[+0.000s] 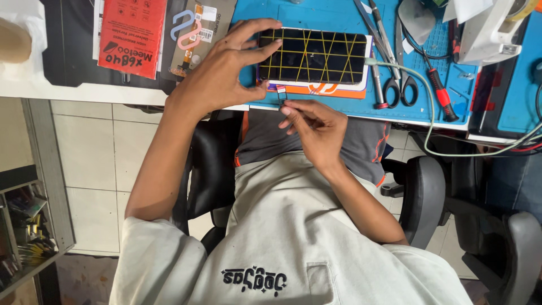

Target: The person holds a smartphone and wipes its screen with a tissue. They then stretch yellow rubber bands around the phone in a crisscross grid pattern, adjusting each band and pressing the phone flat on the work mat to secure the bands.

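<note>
A black phone [313, 56] with crossing yellow tape lines on its screen lies flat on an orange and white pad, on a blue work mat [344, 108]. My left hand [217, 73] spans the phone's left end, fingers over the far edge and thumb at the near edge. My right hand [316, 127] is just below the phone's near edge, its fingertips pinching a small dark part [280, 91] that touches that edge. What the part is cannot be told.
Tweezers and scissors [395, 85] and a red-handled screwdriver [441, 93] lie right of the phone. A pale green cable [432, 116] runs from the phone's right end. A red package [131, 36] and a packaged part lie left. Black chairs [423, 197] stand below.
</note>
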Available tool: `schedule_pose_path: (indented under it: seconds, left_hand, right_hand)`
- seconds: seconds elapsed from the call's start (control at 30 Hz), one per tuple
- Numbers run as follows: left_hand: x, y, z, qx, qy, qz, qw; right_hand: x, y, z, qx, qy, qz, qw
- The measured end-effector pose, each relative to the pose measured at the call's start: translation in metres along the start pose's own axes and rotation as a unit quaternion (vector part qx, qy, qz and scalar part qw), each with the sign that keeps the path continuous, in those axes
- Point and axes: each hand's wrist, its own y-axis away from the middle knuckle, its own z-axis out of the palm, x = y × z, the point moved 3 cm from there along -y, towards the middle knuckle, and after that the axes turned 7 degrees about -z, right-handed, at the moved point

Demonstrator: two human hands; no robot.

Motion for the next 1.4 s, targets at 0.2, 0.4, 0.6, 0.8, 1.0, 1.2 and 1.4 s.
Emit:
schedule_pose_path:
  seconds: [0.2, 0.4, 0.6, 0.8, 1.0, 1.2, 1.4]
  left_hand:
    - [0.002, -0.005, 0.003, 0.032, -0.045, 0.044, 0.998]
    - [0.012, -0.018, 0.002, 0.037, -0.134, 0.038, 0.990]
    - [0.023, -0.031, 0.004, 0.000, -0.196, 0.020, 0.980]
    - [0.026, -0.040, 0.012, 0.016, -0.221, 0.041, 0.974]
    - [0.014, -0.042, 0.010, 0.000, -0.140, 0.030, 0.990]
    - [0.005, -0.040, 0.005, -0.046, -0.085, 0.037, 0.995]
    - [-0.001, -0.039, 0.003, -0.058, -0.080, 0.035, 0.995]
  right_hand:
    - [0.002, 0.004, -0.001, -0.010, 0.008, 0.008, 1.000]
    - [0.003, 0.005, -0.005, -0.014, 0.015, -0.005, 1.000]
    - [0.001, 0.004, -0.011, -0.023, 0.022, -0.003, 0.999]
    - [-0.001, 0.001, -0.014, -0.023, 0.030, -0.010, 0.999]
    - [-0.003, -0.003, -0.015, -0.014, 0.036, -0.008, 0.999]
    - [-0.006, -0.007, -0.013, -0.007, 0.059, -0.001, 0.998]
    - [-0.004, -0.010, -0.011, 0.003, 0.055, 0.018, 0.998]
